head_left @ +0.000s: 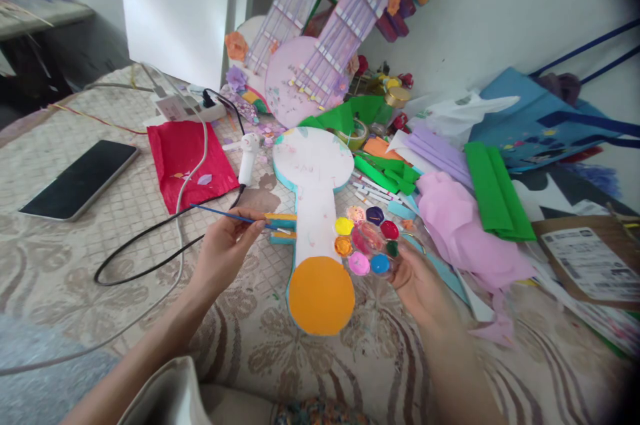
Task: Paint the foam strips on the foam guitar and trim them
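My left hand (pixel 227 242) pinches a thin blue paintbrush (pixel 216 211), its tip pointing right towards a white key-shaped cutout (pixel 315 212). One round end of the cutout is painted orange (pixel 321 296); the far round end and the stem are white with faint marks. Short orange-and-teal tabs (pixel 283 226) stick out from the stem's left side, just beyond my left fingers. Between the fingers of my right hand (pixel 417 282) is a flower-shaped paint palette (pixel 369 238), held over the stem's right edge. Its wells carry yellow, orange, pink, blue, green, red and dark purple paint.
A glue gun (pixel 249 158) and its black cable lie left of the cutout, near a red paper bag (pixel 190 162) and a phone (pixel 80 180). Green paper (pixel 499 190), pink paper (pixel 465 232) and a blue bag (pixel 540 118) crowd the right. Behind stands a decorated lilac model (pixel 295 75).
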`<state>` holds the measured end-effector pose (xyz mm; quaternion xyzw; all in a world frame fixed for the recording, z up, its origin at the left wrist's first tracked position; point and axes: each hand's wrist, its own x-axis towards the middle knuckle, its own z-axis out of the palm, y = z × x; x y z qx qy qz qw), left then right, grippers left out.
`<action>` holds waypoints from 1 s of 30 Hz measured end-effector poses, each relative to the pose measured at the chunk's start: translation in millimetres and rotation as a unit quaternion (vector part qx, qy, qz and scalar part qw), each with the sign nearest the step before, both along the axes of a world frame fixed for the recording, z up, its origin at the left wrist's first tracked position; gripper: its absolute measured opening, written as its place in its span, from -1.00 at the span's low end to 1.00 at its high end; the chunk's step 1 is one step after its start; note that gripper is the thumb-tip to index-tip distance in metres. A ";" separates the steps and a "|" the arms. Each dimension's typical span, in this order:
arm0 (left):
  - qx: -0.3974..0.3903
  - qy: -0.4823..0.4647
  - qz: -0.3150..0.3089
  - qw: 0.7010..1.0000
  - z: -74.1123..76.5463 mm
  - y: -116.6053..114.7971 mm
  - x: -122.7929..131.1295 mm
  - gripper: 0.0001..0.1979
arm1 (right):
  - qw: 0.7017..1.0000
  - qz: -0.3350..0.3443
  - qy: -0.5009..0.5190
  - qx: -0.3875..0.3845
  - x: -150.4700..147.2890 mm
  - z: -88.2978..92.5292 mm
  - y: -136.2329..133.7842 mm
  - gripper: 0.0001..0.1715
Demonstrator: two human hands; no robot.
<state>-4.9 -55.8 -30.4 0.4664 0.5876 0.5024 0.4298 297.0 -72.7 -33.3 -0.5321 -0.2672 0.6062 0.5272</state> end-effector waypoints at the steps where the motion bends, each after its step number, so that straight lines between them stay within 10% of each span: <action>1: 0.001 0.001 0.000 1.000 -0.8 -0.2 -1.0 -0.79 | 1.000 0.002 0.000 0.001 0.4 -0.7 0.1 -0.84; 18: 0.010 0.036 0.032 0.999 7.4 -13.7 -30.6 -0.81 | 1.000 0.003 0.011 -0.003 -0.1 -0.9 0.6 -0.86; 30: 0.040 0.036 -0.023 0.998 3.9 -10.0 -3.7 -0.85 | 0.999 -0.016 0.032 -0.004 -0.7 1.1 0.3 -0.83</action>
